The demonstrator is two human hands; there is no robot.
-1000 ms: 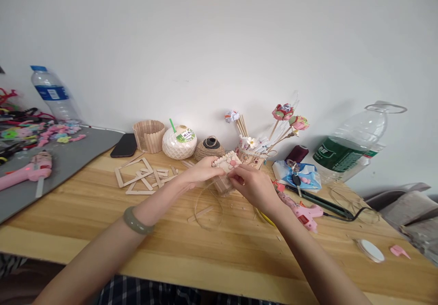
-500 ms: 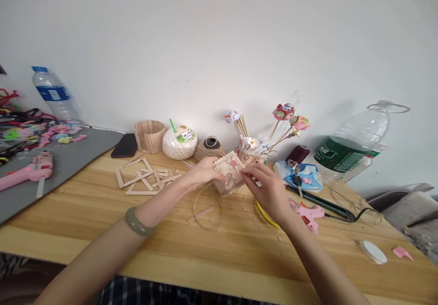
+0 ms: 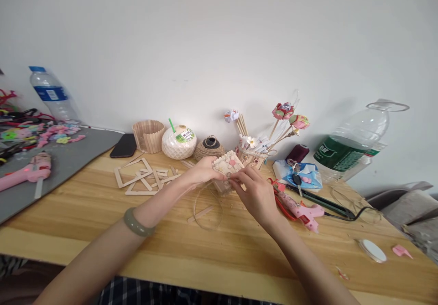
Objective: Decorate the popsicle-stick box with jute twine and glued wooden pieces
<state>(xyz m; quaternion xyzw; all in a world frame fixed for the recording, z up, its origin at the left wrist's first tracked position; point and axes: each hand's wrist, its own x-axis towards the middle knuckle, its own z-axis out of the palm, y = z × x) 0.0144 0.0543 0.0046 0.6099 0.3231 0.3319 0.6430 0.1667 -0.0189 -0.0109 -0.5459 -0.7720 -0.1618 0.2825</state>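
Observation:
A small craft-stick box with scalloped edges is tilted above the table. Twine-outlined flowers, one with a pink centre, decorate its face. My left hand grips the box from the left, its thumb over the front. The fingertips of my right hand are pinched together against the lower part of the decorated face; anything between them is too small or hidden to make out. Below the box, a thin loop of twine hangs down to the table, close to a loose craft stick.
Craft-stick frames lie at left, near a phone. Behind stand a round stick holder, a white coconut, a twine ball and paper flowers. At right are a pink glue gun and a large bottle.
My right hand has moved left and slightly down across the box's face. Red-handled pliers and more of the glue gun now show beside it. My left hand keeps its hold.

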